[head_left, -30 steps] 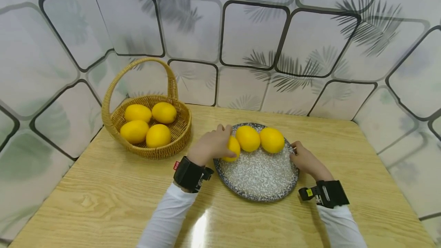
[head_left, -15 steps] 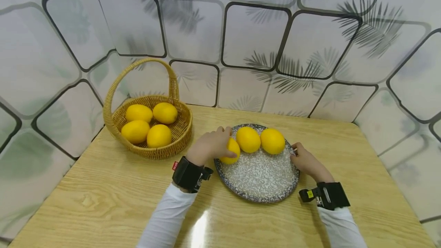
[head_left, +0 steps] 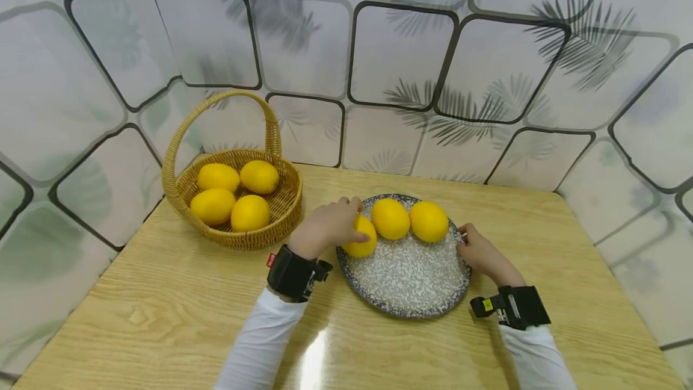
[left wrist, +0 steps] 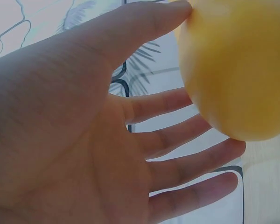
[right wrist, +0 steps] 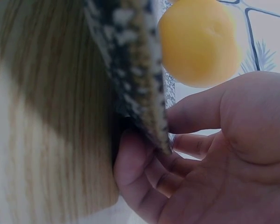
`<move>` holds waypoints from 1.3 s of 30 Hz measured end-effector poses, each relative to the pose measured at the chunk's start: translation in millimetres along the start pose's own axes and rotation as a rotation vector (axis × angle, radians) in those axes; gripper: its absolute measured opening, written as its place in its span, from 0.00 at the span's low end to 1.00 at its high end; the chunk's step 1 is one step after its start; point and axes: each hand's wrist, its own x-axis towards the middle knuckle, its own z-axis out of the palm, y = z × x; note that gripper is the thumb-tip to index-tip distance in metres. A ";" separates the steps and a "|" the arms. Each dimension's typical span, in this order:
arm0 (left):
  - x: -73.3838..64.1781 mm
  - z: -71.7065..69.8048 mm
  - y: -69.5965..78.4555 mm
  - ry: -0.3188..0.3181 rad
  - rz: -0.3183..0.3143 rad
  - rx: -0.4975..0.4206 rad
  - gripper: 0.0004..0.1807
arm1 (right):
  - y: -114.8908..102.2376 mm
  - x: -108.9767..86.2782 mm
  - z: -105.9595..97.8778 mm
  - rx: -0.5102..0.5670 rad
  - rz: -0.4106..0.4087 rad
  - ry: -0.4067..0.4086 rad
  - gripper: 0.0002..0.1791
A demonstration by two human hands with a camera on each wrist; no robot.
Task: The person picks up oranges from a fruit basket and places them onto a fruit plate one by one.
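A round speckled grey plate (head_left: 417, 281) with a dark rim lies on the table. Three yellow lemons sit along its far left side: one by my left hand, a middle lemon (head_left: 390, 219) and a right lemon (head_left: 429, 221). My left hand (head_left: 330, 227) is spread about the leftmost lemon (head_left: 361, 245). In the left wrist view its thumb tip touches that lemon (left wrist: 238, 70), while the fairly straight fingers reach along its edge. My right hand (head_left: 482, 254) grips the plate's right rim (right wrist: 135, 70), thumb over the edge and fingers curled under it.
A wicker basket (head_left: 292, 212) with a tall arched handle (head_left: 174, 152) stands at the back left, holding several lemons (head_left: 212, 206). Patterned walls (head_left: 400, 53) rise behind and beside the wooden table (head_left: 162, 306).
My left hand has drawn slightly to the left, and more of the leftmost lemon shows past its fingers. My right hand and the plate have stayed in place.
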 end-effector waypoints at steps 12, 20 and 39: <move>-5.0 -6.5 -7.8 0.006 -0.006 -0.042 0.33 | -0.6 -2.5 -0.2 0.004 -0.007 -0.006 0.26; -6.3 -10.3 -19.3 0.026 -0.029 -0.083 0.31 | -0.2 -2.9 0.7 0.019 -0.003 -0.010 0.26; -32.5 -38.9 -75.6 0.292 -0.179 -0.066 0.25 | -1.2 0.7 0.3 0.011 0.003 0.002 0.27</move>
